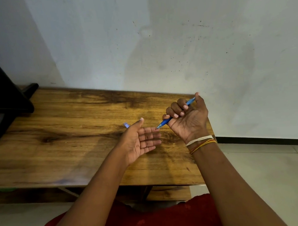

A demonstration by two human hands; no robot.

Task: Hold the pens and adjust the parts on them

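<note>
Small pale-blue cap [126,125] sits on the wooden tabletop [65,139] just behind my left hand [140,141], black stand [3,101] at far left, nothing between my two hands. Right hand [187,120] is curled round the blue pen [165,122], long axis running diagonally, tip down-left and touching my left fingertips [153,129]; left hand is flat, palm up, holding nothing. Tabletop stands against a scuffed white wall [173,37], pale tiled floor [268,174] to the right.

Scuffed pale wall [173,37] behind a wooden table [64,130], light tiled floor [268,174], black baseboard [267,139].
</note>
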